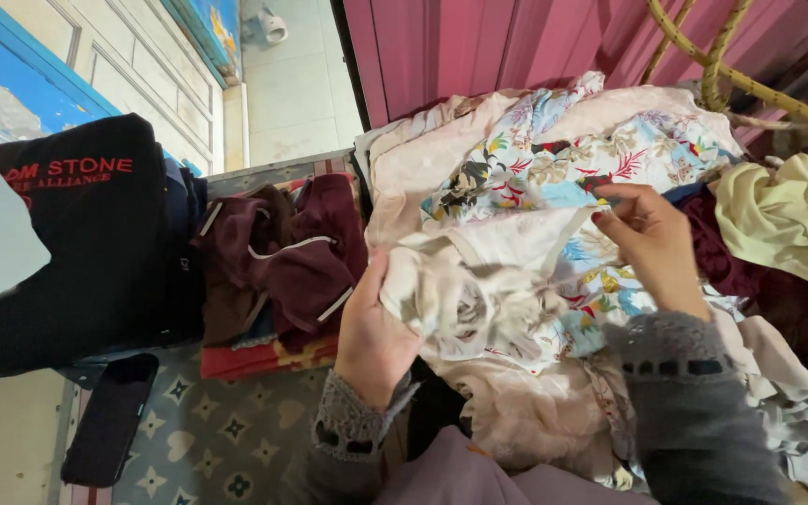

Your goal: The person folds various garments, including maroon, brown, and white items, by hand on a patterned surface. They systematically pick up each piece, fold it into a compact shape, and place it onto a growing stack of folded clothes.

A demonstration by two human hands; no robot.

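— Left hand [373, 329], what has it got?
— It is closed on a bunched fold of the floral cloth [516, 187], gripping the pale, crumpled edge just left of centre in the frame. The thumb lies over the fabric and the fingers wrap beneath it.

— And the right hand [652, 245]?
— It sits right of centre, fingertips pinched narrowly on another part of the same cloth, where the blue, red and black flower print shows. Both wrists wear grey knitted sleeves [694, 411] with a lacy cuff.

— Where does the cloth lie?
— It spreads across the middle and upper centre of the frame, on top of a heap of pinkish-cream laundry [516, 421]. Its far edge reaches toward the magenta panelled wall [479, 47] at the top.

— What is around it?
— A maroon garment [282, 252] with white piping lies just left of the left hand. Further left is a black garment [95, 243] with red lettering. A dark phone [109, 421] rests on a patterned mat [217, 440] at lower left. A pale yellow cloth [787, 215] sits at the right edge, beside something dark red, possibly another garment, though it is mostly hidden.
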